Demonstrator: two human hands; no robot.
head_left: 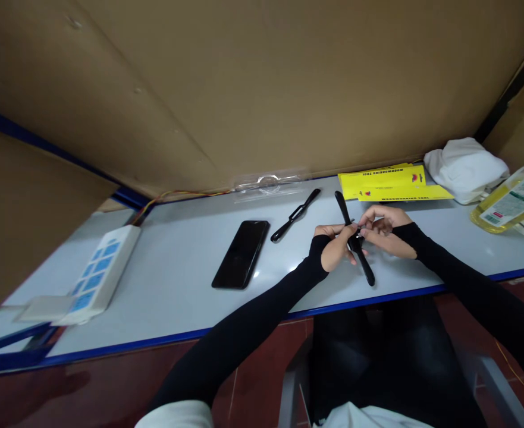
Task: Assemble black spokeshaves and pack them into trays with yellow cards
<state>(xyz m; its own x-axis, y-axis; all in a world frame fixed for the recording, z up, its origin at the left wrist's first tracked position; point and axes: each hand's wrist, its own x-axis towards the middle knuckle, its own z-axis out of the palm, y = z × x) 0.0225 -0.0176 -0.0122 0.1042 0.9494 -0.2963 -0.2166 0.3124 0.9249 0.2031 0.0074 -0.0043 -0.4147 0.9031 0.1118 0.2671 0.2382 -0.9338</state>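
From here I have the left grip (335, 246) curled around the middle of a black two-handled tool (356, 245), slanting over the counter (176, 255) near its front edge. My right grip (384, 229) has its fingertips bunched at the tool's centre, though I cannot tell whether they pinch anything. I see a second black tool (291, 219) lying near a phone (241, 254), and yellow cards (389, 179) beside a white bundle (462, 168).

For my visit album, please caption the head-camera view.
Left hand and right hand at the middle of a black tool, near a similar tool and a phone on the table.
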